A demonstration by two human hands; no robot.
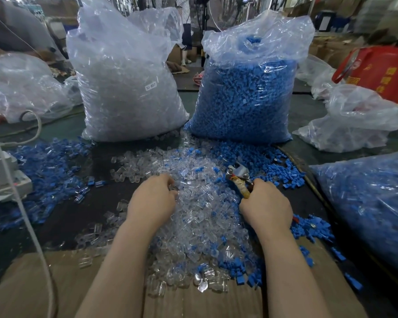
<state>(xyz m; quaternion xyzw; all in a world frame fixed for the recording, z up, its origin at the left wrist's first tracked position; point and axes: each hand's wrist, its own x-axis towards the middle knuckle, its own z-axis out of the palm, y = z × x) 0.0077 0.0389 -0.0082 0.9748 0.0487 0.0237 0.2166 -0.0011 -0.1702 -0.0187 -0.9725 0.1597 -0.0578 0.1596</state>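
At the far left edge a white cable (21, 203) loops down past a white box (0, 175) and crosses the near cardboard sheet (21, 294) — the tightest border on that side. Just right of it a drift of blue-and-clear parts (48, 171) spreads over the dark table (97, 161), leaving a bare strip of tabletop between the drift and your left forearm. Beyond, the bag of clear caps (124, 88) stands upright, walling off the far side.

Your left hand (152, 198) lies knuckles up at the left rim of the loose clear caps (193, 210), fingers curled down into them; whether they pinch one cannot be told. The heap fills the room between your two hands and runs near onto the cardboard sheet.

Right of centre, the bag of blue caps (244, 92) stands beside the clear one, a narrow gap between them, with loose blue caps (257, 157) spilled at its foot. Your right hand (265, 205) is wrapped round the bound handles of the pliers (238, 177), whose metal head points far and left over the seam where clear and blue meet — just beyond your knuckles.

At the right edge a third bag (372, 203) of blue-and-clear parts crowds close to your right forearm, with crumpled plastic bags (354, 120) and a red bag (381, 72) farther off.
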